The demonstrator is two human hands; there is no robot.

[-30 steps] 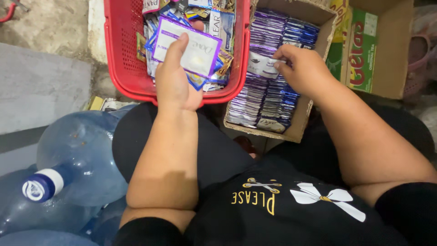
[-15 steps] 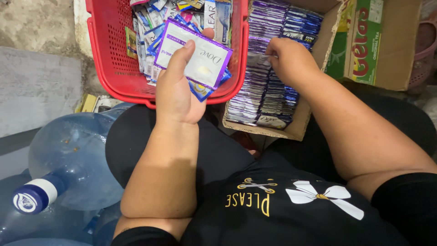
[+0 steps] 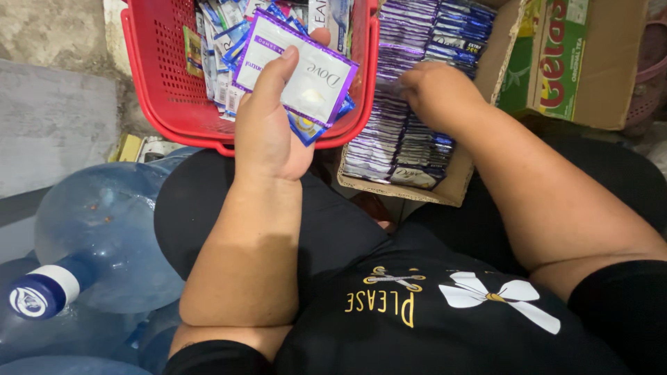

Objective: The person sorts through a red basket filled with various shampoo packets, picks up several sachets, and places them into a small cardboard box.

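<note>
My left hand (image 3: 267, 128) grips a small stack of flat sachets (image 3: 306, 80), white with purple edges, held over the near rim of a red plastic basket (image 3: 167, 97) filled with several mixed sachets. My right hand (image 3: 434, 90) reaches into an open cardboard box (image 3: 479, 139) packed with rows of purple and dark blue sachets (image 3: 410, 139). Its fingers press down among the rows; whether they pinch a sachet is hidden.
Large blue water jugs (image 3: 97, 236) lie at the lower left beside my knee, one with a blue and white cap (image 3: 38, 295). A green and brown carton (image 3: 577, 62) stands behind the box. Grey concrete floor (image 3: 48, 132) lies to the left.
My left hand has lifted the sachet stack slightly toward me. My right hand has shifted left and deeper into the box's rows. The camera view has drifted a little.
</note>
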